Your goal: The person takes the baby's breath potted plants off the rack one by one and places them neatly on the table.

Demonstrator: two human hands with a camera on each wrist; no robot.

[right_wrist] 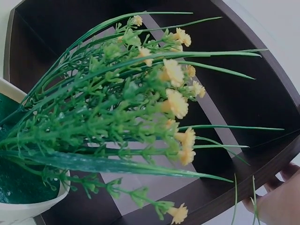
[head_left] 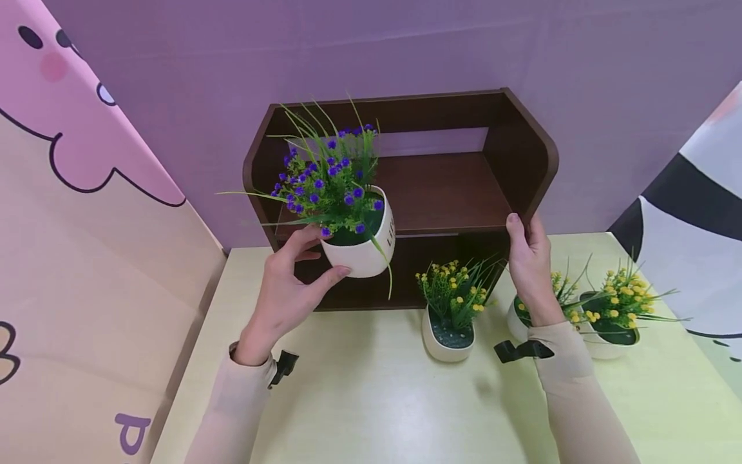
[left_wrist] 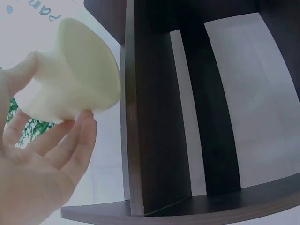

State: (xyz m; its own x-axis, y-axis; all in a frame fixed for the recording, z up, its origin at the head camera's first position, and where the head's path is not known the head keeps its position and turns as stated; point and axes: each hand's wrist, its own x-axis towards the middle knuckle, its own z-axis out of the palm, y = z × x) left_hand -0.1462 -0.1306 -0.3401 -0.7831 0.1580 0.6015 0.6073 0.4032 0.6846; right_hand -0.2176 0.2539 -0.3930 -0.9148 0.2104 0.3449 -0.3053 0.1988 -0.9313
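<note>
My left hand (head_left: pixel 284 283) holds a white pot of purple artificial flowers (head_left: pixel 362 254) between thumb and fingers, raised in front of the upper level of a dark brown shelf (head_left: pixel 446 187). In the left wrist view the pot's smooth underside (left_wrist: pixel 91 65) faces the camera, beside the shelf's side panel. My right hand (head_left: pixel 530 270) grips the shelf's right side near the front edge, thumb in front. The right wrist view shows only part of that hand (right_wrist: pixel 281 199) at the shelf edge, behind a yellow-flowered plant (right_wrist: pixel 176 103).
A potted yellow-flowered plant (head_left: pixel 446 345) stands on the pale table (head_left: pixel 359 399) before the shelf's lower level. Two more yellow-flowered pots, a left one (head_left: pixel 518 322) and a right one (head_left: pixel 614 345), stand by my right forearm. A purple backdrop (head_left: pixel 406 51) hangs behind the shelf.
</note>
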